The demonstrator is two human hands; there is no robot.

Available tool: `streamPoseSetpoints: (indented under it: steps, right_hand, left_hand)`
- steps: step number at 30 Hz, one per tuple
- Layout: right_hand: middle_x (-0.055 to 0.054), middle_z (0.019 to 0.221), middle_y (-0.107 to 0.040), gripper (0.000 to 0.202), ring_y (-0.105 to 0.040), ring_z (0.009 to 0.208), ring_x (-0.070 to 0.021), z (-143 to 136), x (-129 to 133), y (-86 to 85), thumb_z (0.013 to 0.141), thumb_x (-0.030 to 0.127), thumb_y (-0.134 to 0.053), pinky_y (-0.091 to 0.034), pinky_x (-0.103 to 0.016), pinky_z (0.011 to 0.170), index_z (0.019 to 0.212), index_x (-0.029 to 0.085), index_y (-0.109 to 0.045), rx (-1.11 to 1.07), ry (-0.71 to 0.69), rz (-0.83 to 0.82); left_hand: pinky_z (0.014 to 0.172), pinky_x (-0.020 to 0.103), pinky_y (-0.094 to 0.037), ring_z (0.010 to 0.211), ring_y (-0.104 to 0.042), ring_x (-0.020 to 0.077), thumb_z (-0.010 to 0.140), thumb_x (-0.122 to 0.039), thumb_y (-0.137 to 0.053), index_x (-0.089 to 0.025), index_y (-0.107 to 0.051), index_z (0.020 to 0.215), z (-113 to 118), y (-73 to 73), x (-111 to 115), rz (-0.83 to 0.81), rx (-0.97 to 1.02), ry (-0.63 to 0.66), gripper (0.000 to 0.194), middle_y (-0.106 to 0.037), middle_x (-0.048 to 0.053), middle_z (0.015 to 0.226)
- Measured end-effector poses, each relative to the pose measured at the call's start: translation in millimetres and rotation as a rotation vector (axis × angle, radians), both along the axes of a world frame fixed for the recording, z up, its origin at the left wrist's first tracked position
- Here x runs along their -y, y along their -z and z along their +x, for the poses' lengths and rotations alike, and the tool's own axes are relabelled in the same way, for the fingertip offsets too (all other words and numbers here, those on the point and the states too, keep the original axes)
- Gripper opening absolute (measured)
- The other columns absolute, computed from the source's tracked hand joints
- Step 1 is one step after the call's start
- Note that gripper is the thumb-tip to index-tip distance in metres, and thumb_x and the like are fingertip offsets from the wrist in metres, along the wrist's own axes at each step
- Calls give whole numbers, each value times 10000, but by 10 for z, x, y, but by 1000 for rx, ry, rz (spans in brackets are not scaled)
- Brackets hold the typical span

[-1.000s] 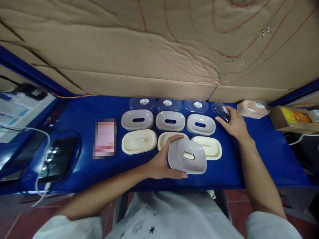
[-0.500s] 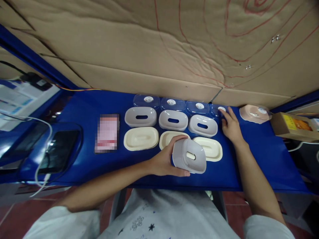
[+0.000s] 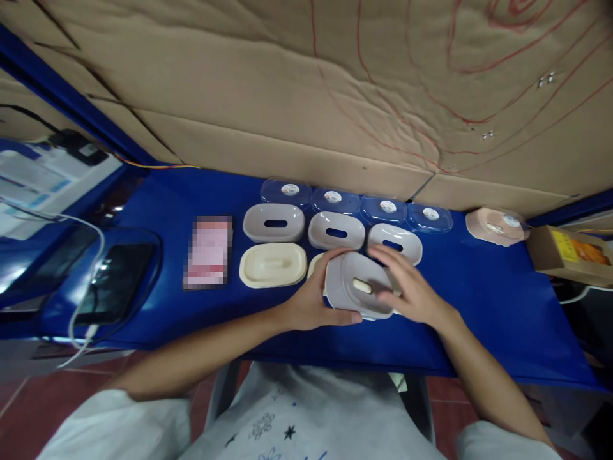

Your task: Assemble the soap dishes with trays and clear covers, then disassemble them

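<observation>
A grey soap dish [image 3: 352,276] with a slot in its floor is held tilted over the table's front. Something cream-coloured shows through the slot. My left hand [image 3: 316,300] is closed around its left side, thumb along the near edge. By the dish's right rim is my right hand [image 3: 414,291], fingers apart and thumb over the inside; whether it touches cannot be made out. Behind stand three grey slotted dishes, one of them the left dish [image 3: 272,231]. A cream tray [image 3: 272,271] lies in front of it; other cream trays are mostly hidden behind the held dish.
Several clear lids [image 3: 334,206] with round stickers line the back of the blue table [image 3: 498,306]. A pink box [image 3: 495,225] and a cardboard carton [image 3: 569,252] are at right. Left are a blurred pink-screened item [image 3: 208,255], a dark tablet [image 3: 117,281] and a white cable [image 3: 79,291].
My right hand has left the rightmost clear lid at the back and come forward to the held dish. My left hand still grips the dish, now slightly higher in view.
</observation>
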State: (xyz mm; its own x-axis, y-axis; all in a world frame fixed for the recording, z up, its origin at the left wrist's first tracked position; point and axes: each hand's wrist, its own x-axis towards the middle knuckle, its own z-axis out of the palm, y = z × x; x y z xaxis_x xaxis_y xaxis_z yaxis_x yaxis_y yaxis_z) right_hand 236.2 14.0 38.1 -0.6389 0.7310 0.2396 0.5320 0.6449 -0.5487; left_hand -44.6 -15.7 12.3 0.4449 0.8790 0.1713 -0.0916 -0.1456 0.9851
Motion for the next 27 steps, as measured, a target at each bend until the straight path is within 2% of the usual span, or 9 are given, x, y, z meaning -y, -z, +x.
streamPoseSetpoints:
  steps: [3,6,9,14,16,19,23,25,27]
  right_hand:
    - [-160,1699,-454,959,-474,1532,-425,-113,96,21,998,792,-524,-446,-669,1210,1753,317,-171,14,-74,-37]
    - [-157,1729,-411,1091,-432,1562,-444,-103,121,-6,928,871,-551,-442,-665,1224,1763,319,-117,-11,-82,-31]
    - [-143,1734,-408,1171,-431,1561,-457,-103,157,-52,872,838,-682,-448,-679,1222,1764,345,-105,1,-66,-14]
    - [-121,1749,-379,1036,-416,1583,-409,-168,201,-61,959,636,-739,-446,-654,1244,1756,371,-131,-23,-71,-72]
    - [-115,1739,-399,907,-431,1578,-383,-148,182,-50,1014,595,-681,-449,-624,1249,1742,363,-193,-93,-91,-112]
    - [-93,1660,-518,695,-540,1499,-338,-56,121,-54,1084,595,-546,-509,-561,1202,1698,384,-300,-241,-56,-199]
    - [-94,1608,-571,763,-593,1446,-345,103,36,-147,1023,682,-610,-521,-535,1183,1670,371,-348,-348,-35,-299]
    - [-84,1624,-558,779,-561,1477,-357,200,4,-230,994,667,-670,-488,-541,1215,1653,373,-379,-296,-24,-286]
    - [-72,1624,-560,736,-548,1486,-365,326,-32,-314,982,627,-708,-467,-548,1229,1618,379,-434,-213,50,-235]
  left_hand:
    - [1258,635,-368,1468,-493,397,749,-567,-957,-299,-359,1591,5,11,5,43,-19,-7,1068,-450,162,1601]
    - [1270,644,-347,1481,-471,395,743,-594,-955,-306,-359,1590,26,24,25,55,-48,-38,1074,-441,157,1606]
    - [1267,643,-355,1482,-480,395,758,-612,-943,-291,-356,1582,48,29,29,7,-26,-58,1062,-452,170,1601]
    - [1247,614,-407,1483,-500,393,779,-609,-932,-301,-355,1573,42,22,-4,-39,14,-53,1028,-467,160,1604]
    - [1252,618,-398,1495,-488,399,798,-615,-916,-296,-340,1584,24,28,-6,-51,9,-33,1026,-463,165,1612]
    - [1268,633,-363,1517,-451,420,800,-665,-888,-273,-307,1624,-4,44,12,-65,-39,0,1081,-443,185,1627]
    - [1294,634,-315,1528,-430,426,777,-659,-900,-281,-304,1645,-17,48,19,-21,-116,3,1119,-427,179,1651]
    - [1291,626,-324,1523,-437,417,776,-638,-910,-291,-313,1638,-11,39,6,19,-126,4,1104,-433,171,1650]
    - [1278,614,-352,1495,-479,398,794,-592,-915,-303,-329,1630,1,32,-8,46,-108,33,1062,-477,160,1617]
